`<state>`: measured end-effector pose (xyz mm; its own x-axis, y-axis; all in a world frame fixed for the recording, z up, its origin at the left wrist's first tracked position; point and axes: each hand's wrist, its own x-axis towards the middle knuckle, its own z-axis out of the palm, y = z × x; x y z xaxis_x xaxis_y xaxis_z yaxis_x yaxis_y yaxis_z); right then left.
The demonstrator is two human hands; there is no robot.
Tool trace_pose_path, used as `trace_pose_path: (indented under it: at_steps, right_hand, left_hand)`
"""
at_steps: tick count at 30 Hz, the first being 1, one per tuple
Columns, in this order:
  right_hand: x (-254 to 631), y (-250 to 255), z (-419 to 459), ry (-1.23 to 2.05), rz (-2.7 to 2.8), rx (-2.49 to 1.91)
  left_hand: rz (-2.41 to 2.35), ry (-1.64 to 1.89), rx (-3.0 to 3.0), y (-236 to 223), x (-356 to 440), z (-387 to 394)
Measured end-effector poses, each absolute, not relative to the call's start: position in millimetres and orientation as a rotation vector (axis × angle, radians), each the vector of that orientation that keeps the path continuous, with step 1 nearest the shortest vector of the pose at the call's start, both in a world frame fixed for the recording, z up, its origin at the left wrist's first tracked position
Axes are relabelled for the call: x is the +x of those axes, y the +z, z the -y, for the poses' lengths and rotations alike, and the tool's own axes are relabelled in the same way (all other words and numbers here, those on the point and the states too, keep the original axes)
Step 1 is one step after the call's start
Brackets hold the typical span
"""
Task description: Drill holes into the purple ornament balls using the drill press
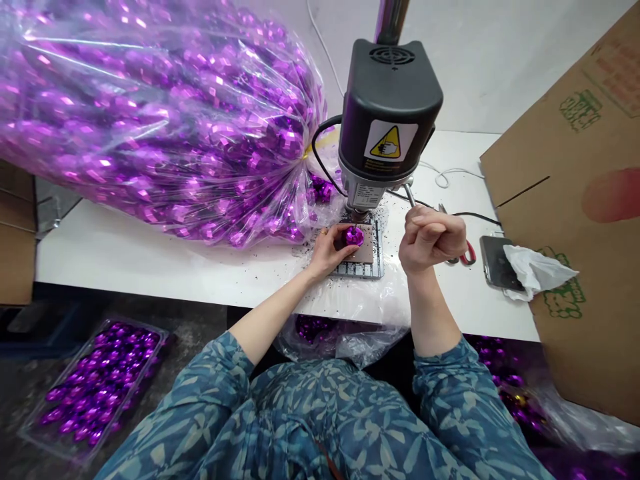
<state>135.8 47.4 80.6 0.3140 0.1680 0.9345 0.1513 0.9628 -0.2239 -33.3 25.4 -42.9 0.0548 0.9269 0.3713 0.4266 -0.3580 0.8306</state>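
Note:
A black bench drill press with a yellow warning label stands in front of me. Under its chuck, my left hand pinches a shiny purple faceted ball between thumb and fingers. The ball rests on a brown board laid over the drill's slotted metal base, and the bit meets its top or hangs just above; I cannot tell which. My right hand is closed round the end of the drill's feed lever. Dark shavings are scattered about the base.
A big clear bag of purple balls fills the table's left side. Red-handled scissors, a phone and a crumpled tissue lie to the right, beside a cardboard box. A tray of purple balls sits on the floor.

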Motion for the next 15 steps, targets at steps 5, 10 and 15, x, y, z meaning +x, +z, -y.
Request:
trace_pose_path:
  at_steps: [5,10,15]
  right_hand:
    - [125,131,-40,0.111,1.186,-0.421]
    - [117,177,-58,0.284,1.118,-0.576]
    - [122,179,-68,0.328,1.138,-0.596]
  left_hand:
    - [-1.353,1.283,1.764,-45,-31,-28]
    - [-1.344,1.403,1.639,-39,-30,-18]
    - [-1.099,1.404,1.984,-38,-49,54]
